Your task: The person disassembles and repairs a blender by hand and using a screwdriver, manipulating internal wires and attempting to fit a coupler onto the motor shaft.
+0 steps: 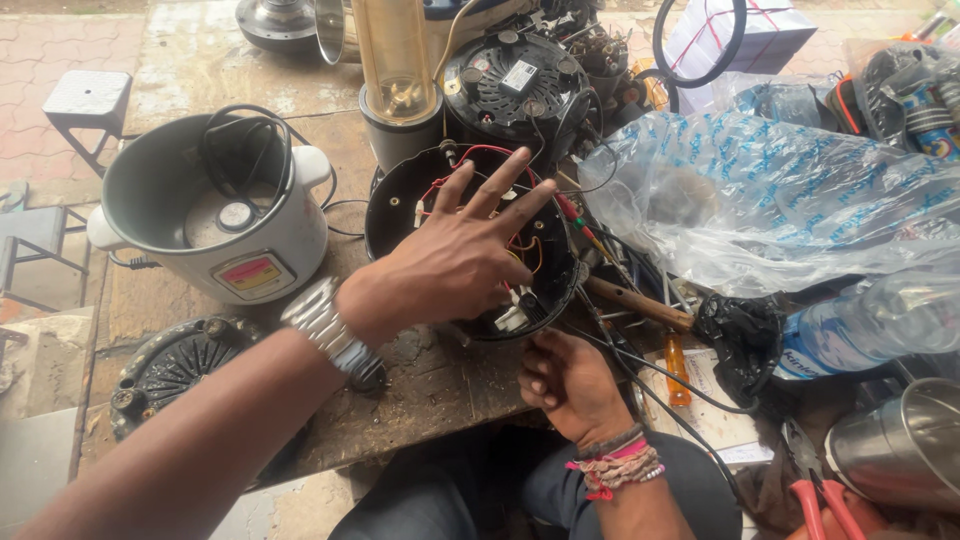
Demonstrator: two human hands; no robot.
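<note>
Cluttered workbench (440,390) (rice cooker (215,215) leftward)

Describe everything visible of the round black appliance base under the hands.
The round black appliance base lies on the worn wooden workbench, open side up, tilted slightly toward the viewer. It looks like dark plastic or metal, with a raised rim. Inside run red, orange and white wires and white connectors near the lower edge. The left hand, fingers spread, rests over its middle, hiding much of the interior. The right hand sits at its lower rim, seemingly pinching a black cable. A white rice cooker stands to its left.
</note>
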